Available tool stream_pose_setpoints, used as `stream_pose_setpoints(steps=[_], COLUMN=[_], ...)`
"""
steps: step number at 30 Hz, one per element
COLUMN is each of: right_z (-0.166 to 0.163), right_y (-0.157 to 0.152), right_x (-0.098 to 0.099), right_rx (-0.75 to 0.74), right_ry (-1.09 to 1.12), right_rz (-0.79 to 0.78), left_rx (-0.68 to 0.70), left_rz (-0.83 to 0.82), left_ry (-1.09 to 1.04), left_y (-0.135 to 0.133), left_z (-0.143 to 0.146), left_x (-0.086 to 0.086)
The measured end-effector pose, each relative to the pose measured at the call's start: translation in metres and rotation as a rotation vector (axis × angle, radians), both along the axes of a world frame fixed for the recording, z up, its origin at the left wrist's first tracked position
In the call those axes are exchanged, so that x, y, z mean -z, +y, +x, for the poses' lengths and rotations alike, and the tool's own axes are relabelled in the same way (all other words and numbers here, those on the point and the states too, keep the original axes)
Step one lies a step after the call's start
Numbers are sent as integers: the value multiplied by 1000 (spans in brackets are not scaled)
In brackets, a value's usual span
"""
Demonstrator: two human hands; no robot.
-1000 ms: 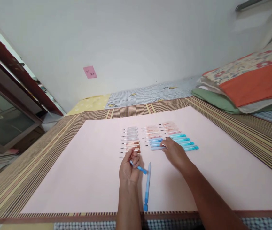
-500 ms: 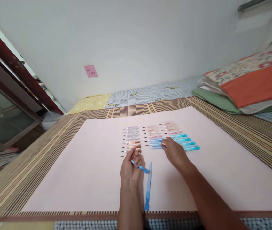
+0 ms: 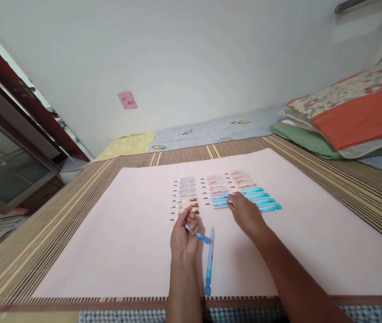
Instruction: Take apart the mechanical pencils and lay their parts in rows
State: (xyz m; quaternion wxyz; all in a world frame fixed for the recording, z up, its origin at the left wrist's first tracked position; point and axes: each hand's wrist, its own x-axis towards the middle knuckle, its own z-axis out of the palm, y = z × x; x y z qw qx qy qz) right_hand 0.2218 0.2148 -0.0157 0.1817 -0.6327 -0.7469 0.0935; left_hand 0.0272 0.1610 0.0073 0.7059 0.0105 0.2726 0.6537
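Observation:
My left hand (image 3: 186, 233) is closed, palm up, around a blue pen (image 3: 201, 236) whose capped end sticks out to the right. My right hand (image 3: 245, 211) pinches the end of a light blue pen (image 3: 221, 207) at the near end of the middle row of pens. Another light blue pen (image 3: 210, 260) lies alone, pointing away from me, just right of my left forearm. Left of my right hand, brown-patterned pens (image 3: 187, 202) and greyish clear pens (image 3: 187, 185) lie side by side. Turquoise pens (image 3: 263, 199) stick out beyond my right hand.
Pink-patterned pens (image 3: 215, 183) lie farther back on the pale pink sheet (image 3: 110, 242). Beneath it is a striped mat (image 3: 59, 224). Folded bedding (image 3: 362, 112) is piled at the right, against the white wall (image 3: 194, 58). A glass-fronted cabinet (image 3: 2, 157) stands left.
Almost nothing differs. Both hands keep their grips in the same places, and the view has shifted very slightly.

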Motion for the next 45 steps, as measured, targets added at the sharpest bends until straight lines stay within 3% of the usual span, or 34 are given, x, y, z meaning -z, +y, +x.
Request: stream_pose_setpoints(steps=[34,39,41,45], right_z=[-4,7,12,10], right_y=[0,0,0,-5], right_x=[3,-11,-19,-32], right_rx=[27,88,128,122], right_ry=[57,324,546,1043], right_rz=[-8,105,132,9], left_rx=[-11,-7,-7,8], left_rz=[-21,-29,-34,-24], left_ry=[-16,-17,-13,4], left_y=[1,1,1,1], left_z=[4,3,3,5], left_x=[1,-2,-3,-1])
